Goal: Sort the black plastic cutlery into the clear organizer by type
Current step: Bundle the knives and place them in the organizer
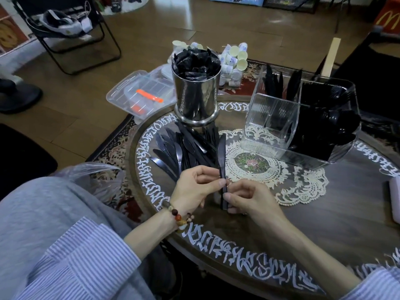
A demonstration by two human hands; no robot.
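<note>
Left hand point(194, 187) and right hand point(249, 198) both pinch one black knife point(222, 156) over the tabletop point(324, 224). White rim lettering point(238, 254) unreadable; golden-arches logo point(387, 20) at the far right.

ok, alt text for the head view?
Both hands, left and right, pinch a black knife over a round table. A knife pile lies left; the clear organizer stands right.

Steel canister point(195, 92) w/ black packets, lace doily point(303, 182), creamer cups point(234, 59), plastic boxes point(138, 92).
</note>
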